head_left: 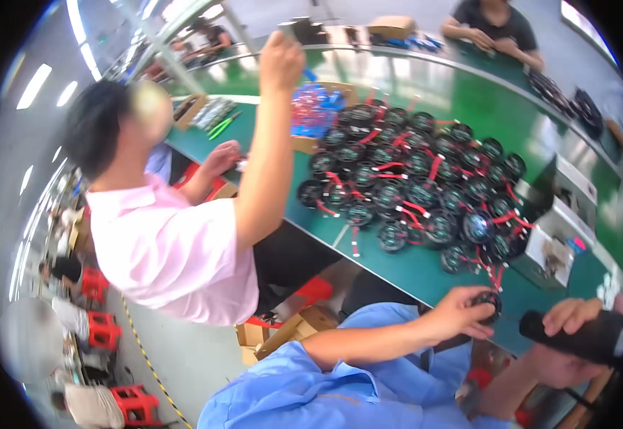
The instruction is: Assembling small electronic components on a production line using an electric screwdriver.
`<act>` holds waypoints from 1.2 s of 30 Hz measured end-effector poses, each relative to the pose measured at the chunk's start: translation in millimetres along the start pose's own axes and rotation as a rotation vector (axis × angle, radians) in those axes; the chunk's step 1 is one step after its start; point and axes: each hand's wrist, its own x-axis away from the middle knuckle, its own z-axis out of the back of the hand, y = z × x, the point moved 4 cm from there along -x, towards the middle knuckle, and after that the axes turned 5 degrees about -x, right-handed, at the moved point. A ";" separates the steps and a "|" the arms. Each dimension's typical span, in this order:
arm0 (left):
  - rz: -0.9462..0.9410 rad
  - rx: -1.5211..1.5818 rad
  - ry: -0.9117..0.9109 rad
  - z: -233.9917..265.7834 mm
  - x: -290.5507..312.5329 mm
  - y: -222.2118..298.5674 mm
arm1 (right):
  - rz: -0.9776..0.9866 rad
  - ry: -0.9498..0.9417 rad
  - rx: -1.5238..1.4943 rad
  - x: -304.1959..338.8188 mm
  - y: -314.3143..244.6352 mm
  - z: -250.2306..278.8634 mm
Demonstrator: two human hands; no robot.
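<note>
My left hand [469, 312] grips a round black part [489, 306], like a small motor, at the table's near edge. Beyond it, a wide pile of similar round black parts [419, 189] with red leads covers the green table [329, 232]. At the lower right my right hand [572, 318] has its fingers curled over a thick, dark, cylindrical object [590, 339] with a pale label at one end. Its exact kind is unclear.
A grey metal box-shaped fixture [551, 243] stands on the right. To my left a co-worker in a pink shirt [172, 261] raises one hand. A box with blue-lined red pieces [315, 111], green-handled tools [222, 125] and cardboard boxes [297, 332] are near. Another person [494, 32] sits across.
</note>
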 end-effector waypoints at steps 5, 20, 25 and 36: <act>-0.057 -0.029 0.085 4.6 8.6 1.4 | -0.026 -0.055 0.004 -0.2 14.1 0.3; -0.035 -0.011 0.121 6.0 -2.3 25.7 | 0.061 -0.202 -0.096 -17.4 24.0 -14.2; 0.003 -0.018 0.128 0.1 -3.0 21.8 | 0.037 -0.250 -0.091 -15.1 20.6 -5.9; 0.018 -0.017 0.122 -1.9 0.9 23.6 | -0.009 -0.287 -0.081 -11.7 24.8 -4.7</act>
